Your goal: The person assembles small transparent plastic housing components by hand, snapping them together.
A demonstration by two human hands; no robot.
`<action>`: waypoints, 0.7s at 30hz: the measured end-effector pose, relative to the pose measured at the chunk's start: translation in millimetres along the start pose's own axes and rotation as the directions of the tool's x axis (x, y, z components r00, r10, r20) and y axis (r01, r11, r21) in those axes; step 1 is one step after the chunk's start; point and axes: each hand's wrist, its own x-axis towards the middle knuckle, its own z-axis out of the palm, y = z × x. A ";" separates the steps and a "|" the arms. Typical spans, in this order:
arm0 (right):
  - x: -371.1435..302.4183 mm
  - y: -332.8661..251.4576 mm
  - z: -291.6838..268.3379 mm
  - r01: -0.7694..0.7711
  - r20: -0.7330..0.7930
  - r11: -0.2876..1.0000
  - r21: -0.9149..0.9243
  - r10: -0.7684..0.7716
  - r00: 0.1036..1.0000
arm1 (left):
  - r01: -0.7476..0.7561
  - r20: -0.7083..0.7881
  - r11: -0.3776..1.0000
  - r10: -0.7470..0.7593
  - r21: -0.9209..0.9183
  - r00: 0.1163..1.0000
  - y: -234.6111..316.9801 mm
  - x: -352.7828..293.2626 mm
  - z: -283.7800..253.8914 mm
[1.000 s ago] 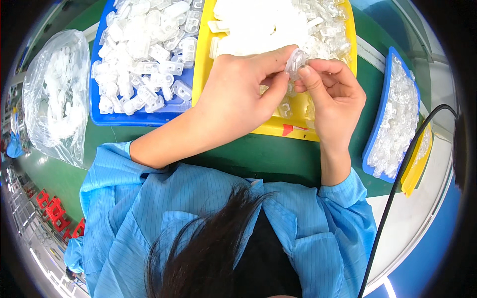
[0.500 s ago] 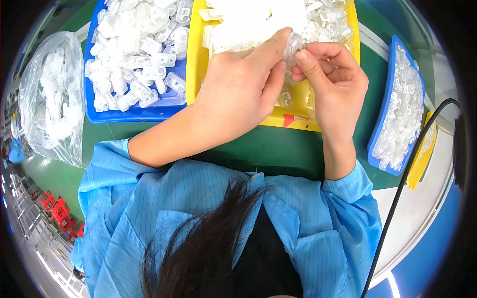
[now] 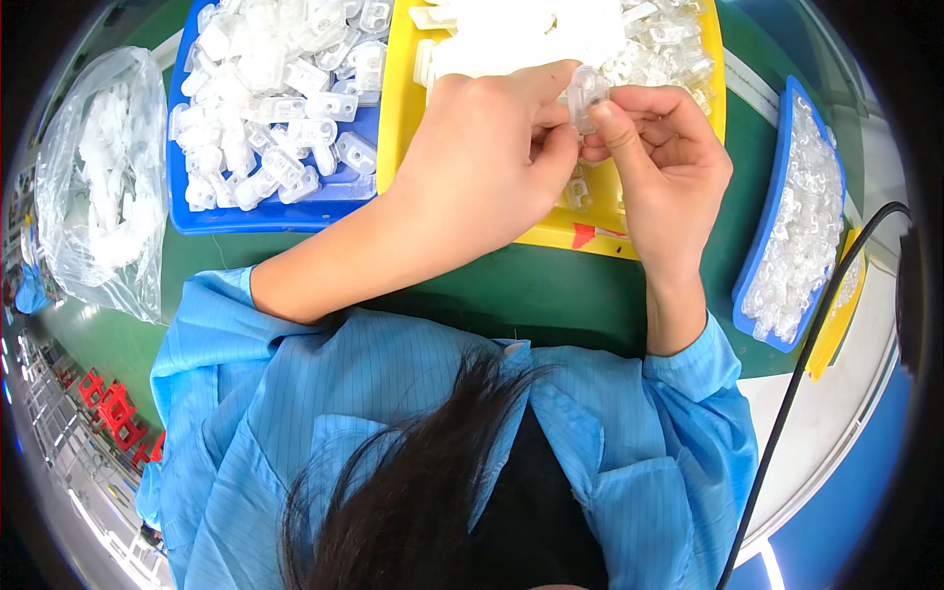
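Observation:
Between my two hands, over the yellow tray (image 3: pixel 551 234), is a small clear plastic part (image 3: pixel 584 96), oblong with a rounded end. My left hand (image 3: pixel 497 147) reaches across from the left, its thumb and fingers closed on the part's left side. With thumb and forefinger, my right hand (image 3: pixel 669 162) pinches its right edge; the other fingers curl in behind. Whether a second small piece sits in the pinch is hidden by the fingertips. More clear parts (image 3: pixel 669 44) and glaring white ones fill the tray beyond my hands.
To the left, a blue tray (image 3: pixel 275 218) holds a heap of translucent parts, with a clear plastic bag (image 3: pixel 59 197) of white pieces beside it. On the right stand a blue bin (image 3: pixel 739 285) of small clear parts, a yellow container (image 3: pixel 836 334) and a black cable (image 3: pixel 787 403).
My left thumb and fingers have shifted slightly around the part, and the hand sits a little lower. The right hand keeps its pinch. The view has moved slightly.

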 end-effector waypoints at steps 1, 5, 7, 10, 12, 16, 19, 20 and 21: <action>0.7 -0.1 -1.2 -0.010 0.014 1.000 -0.030 0.010 1.000 | 0.001 0.001 1.000 -0.001 -0.001 1.000 4.4 0.5 -3.0; 0.8 -0.3 -1.0 -0.033 0.029 0.997 -0.067 0.035 0.999 | 0.260 0.151 0.966 -0.259 0.017 0.954 14.1 -1.2 -8.2; 0.8 1.0 -0.6 0.006 0.017 0.992 -0.123 -0.004 1.000 | 0.253 0.144 0.967 -0.253 0.019 0.957 13.3 -2.2 -7.5; 0.0 7.4 -0.2 0.136 -0.002 0.959 -0.248 -0.141 0.990 | 0.220 0.131 0.975 -0.222 0.026 0.966 14.5 -3.9 -6.6; -0.3 9.1 0.4 0.223 -0.006 0.922 -0.316 -0.237 0.971 | 0.246 0.127 0.968 -0.237 -0.055 0.963 14.2 -4.6 -6.3; 0.4 10.4 0.8 0.365 0.005 0.829 -0.424 -0.400 0.916 | 0.288 0.134 0.942 -0.267 -0.172 0.954 13.3 -2.0 -6.9; 0.2 7.9 3.3 0.324 -0.047 0.908 -0.265 -0.348 0.936 | 0.311 0.149 0.919 -0.281 -0.241 0.948 12.3 2.0 -4.0; 0.3 6.1 3.7 0.268 -0.067 0.956 -0.122 -0.277 0.959 | 0.245 0.084 0.905 -0.230 -0.347 0.970 12.5 1.9 0.0; 2.6 5.1 0.8 0.272 -0.081 0.955 -0.117 -0.282 0.956 | 0.173 0.015 0.877 -0.187 -0.448 0.982 10.5 2.2 2.0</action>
